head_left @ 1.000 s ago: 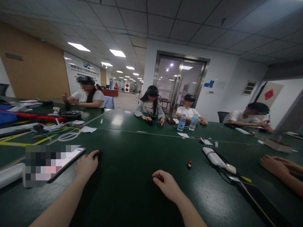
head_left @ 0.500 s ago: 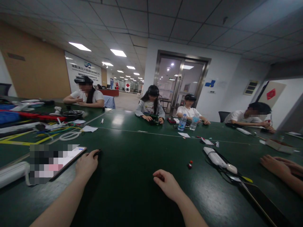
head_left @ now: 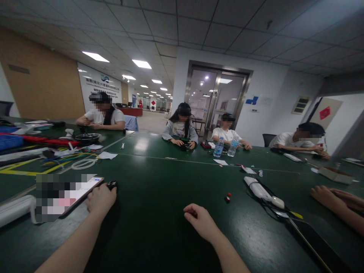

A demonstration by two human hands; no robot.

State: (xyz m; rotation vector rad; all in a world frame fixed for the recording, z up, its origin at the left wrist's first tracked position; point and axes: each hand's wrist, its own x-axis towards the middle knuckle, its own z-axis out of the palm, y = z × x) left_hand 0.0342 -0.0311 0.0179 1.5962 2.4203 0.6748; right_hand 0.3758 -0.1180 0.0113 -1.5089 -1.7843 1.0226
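Note:
My left hand [head_left: 101, 199] is closed around a small black object [head_left: 112, 184], whose dark end sticks out past the fingers; its kind cannot be made out. Right beside that hand lies a phone-like device with a lit screen [head_left: 95, 182], mostly blurred out. My right hand [head_left: 199, 220] rests on the dark green table [head_left: 159, 189], loosely curled, with a gap between thumb and forefinger and nothing visible in it. Its lower fingers are hidden. To the right of it sits a small red and white item [head_left: 228, 197], apart from the hand.
A white power strip [head_left: 257, 189] with black cables and a dark phone-like slab [head_left: 315, 242] lie at right, near another person's hands [head_left: 330, 199]. Two water bottles [head_left: 218, 147] stand across the table. Coiled white cable [head_left: 83, 164] and tools lie at left. Several people in headsets sit opposite.
My left hand has shifted slightly left and turned, and more of the small black object now shows above its fingers. My right hand has stayed in place.

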